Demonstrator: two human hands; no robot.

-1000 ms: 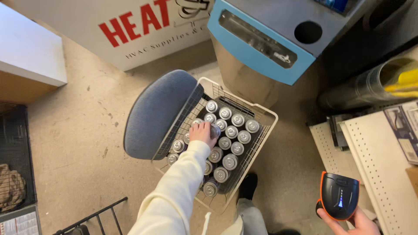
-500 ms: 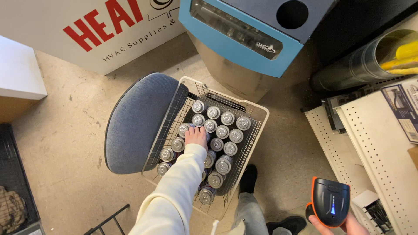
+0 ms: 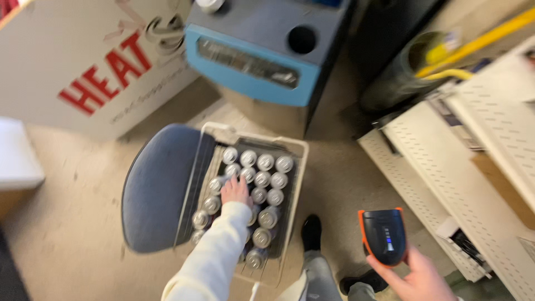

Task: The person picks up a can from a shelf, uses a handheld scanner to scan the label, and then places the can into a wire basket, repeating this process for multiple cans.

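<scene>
Head view: left hand (image 3: 236, 191) rests, fingers spread, on metal cans (image 3: 262, 179) packed in a crate (image 3: 298, 153); right hand (image 3: 415, 274) grips a handheld scanner (image 3: 383, 236); best lifted straight up, one can singly.

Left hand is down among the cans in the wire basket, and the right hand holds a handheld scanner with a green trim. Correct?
Not quite. In the head view the scanner in the right hand has orange trim, not green. The left hand is among the cans in the wire basket.

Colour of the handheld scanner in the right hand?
Black body with orange trim; scanner, head view.
</scene>
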